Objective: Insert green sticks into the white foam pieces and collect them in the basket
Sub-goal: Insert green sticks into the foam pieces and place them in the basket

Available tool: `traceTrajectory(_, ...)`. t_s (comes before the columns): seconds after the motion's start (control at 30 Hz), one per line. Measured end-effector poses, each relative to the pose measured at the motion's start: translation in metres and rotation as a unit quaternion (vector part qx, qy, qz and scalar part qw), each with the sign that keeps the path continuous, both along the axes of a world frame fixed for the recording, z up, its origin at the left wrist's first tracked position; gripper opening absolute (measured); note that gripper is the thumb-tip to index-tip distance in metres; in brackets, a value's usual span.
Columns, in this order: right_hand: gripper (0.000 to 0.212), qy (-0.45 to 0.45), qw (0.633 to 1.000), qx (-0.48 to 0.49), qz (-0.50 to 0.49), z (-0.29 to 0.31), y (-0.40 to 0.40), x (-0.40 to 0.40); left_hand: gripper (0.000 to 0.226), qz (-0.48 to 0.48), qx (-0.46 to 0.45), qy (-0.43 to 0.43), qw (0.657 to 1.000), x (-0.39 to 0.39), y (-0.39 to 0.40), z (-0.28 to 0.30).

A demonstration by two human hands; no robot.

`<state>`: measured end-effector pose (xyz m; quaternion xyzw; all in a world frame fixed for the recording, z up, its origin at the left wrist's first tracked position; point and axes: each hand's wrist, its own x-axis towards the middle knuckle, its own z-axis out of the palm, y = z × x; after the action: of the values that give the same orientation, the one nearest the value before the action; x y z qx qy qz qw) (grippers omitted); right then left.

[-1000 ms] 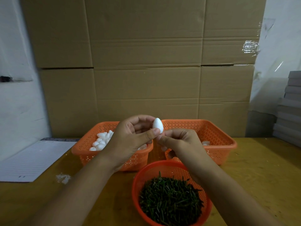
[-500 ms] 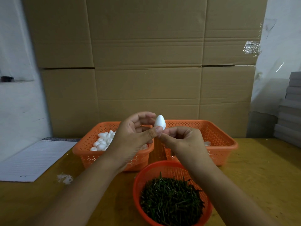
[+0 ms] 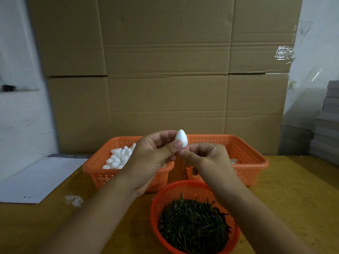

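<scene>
My left hand [image 3: 152, 158] pinches a white egg-shaped foam piece [image 3: 181, 138] between thumb and fingers, pointed end up, above the gap between two orange baskets. My right hand [image 3: 205, 158] has its fingertips pressed together just under the foam piece; whatever it pinches is hidden by the fingers. The left orange basket [image 3: 99, 167] holds several loose white foam pieces [image 3: 119, 157]. The right orange basket [image 3: 253, 162] shows a bit of white at its bottom. A round orange bowl [image 3: 156, 204] full of green sticks [image 3: 194, 222] sits nearest me.
Large cardboard boxes [image 3: 165, 70] form a wall right behind the baskets. A lined paper sheet [image 3: 40, 176] lies on the wooden table at left, with white foam crumbs [image 3: 74, 199] beside it. Grey stacked boards [image 3: 328, 121] stand at the right edge.
Both hands and the foam piece have risen slightly and closed together; my right fingertips now sit directly under the foam piece.
</scene>
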<state>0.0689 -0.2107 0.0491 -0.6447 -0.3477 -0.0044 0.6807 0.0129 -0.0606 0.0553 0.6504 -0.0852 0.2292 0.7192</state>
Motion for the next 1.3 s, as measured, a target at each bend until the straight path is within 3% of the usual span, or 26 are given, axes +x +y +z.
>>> traceTrajectory(0.2, 0.012, -0.022, 1.0, -0.003, -0.011, 0.001, 0.0, 0.002, 0.034, -0.027, 0.017, 0.031, 0.999, -0.002, 0.005, 0.001)
traceTrajectory(0.4, 0.012, -0.026, 0.999, -0.02, -0.005, -0.002, -0.001, 0.003, 0.05, -0.016, 0.028, 0.027, 0.999, -0.002, 0.008, 0.002)
traceTrajectory(0.6, 0.015, -0.012, 1.0, -0.018, 0.009, -0.001, 0.0, 0.003, 0.034, -0.02, 0.012, 0.012, 1.0, -0.001, 0.007, 0.0)
traceTrajectory(0.93, 0.02, 0.065, 0.996, -0.004, 0.068, 0.002, -0.003, 0.003, 0.031, -0.057, 0.004, 0.053, 0.997, -0.002, 0.01, -0.001)
traceTrajectory(1.3, 0.023, 0.048, 0.996, -0.031, 0.062, 0.004, -0.002, 0.0, 0.042, -0.05, 0.016, 0.041, 0.998, -0.003, 0.01, 0.001)
